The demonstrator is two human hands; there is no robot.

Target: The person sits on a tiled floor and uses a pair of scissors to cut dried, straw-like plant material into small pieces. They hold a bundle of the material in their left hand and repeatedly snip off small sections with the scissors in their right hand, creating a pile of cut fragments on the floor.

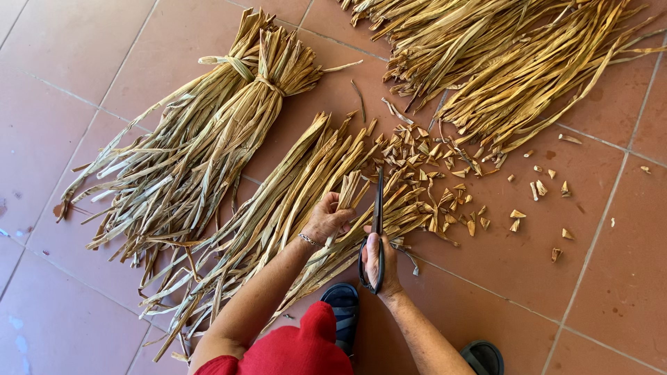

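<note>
Looking down through the head camera, I see my left hand (326, 219) closed around a small bunch of dried leaf strips (351, 189), thumb and fingers wrapped tight so the cut ends stand up together just left of the blades. My right hand (379, 260) has its grip shut on the black handles of a pair of scissors (377, 229), fingers through the loops; the blades point toward the top of the frame and look nearly closed, lying right beside the held ends. I judge the strips are pinched together like this so their ends line up evenly for the blades. The held strips belong to a loose pile (278, 222) running diagonally from the centre toward the lower left of the frame, across the red tiled floor (55, 139). To the right of centre lies a scatter of short trimmed bits (445, 180), which fits with ends falling away on the far side of the blades. In the upper left, 2 tied bundles (229, 111) lie side by side, each bound near its top with a strip. At the upper right sits another untied heap (521, 69). At the bottom edge I see a red garment (299, 351) and 2 dark sandals (342, 312).
</note>
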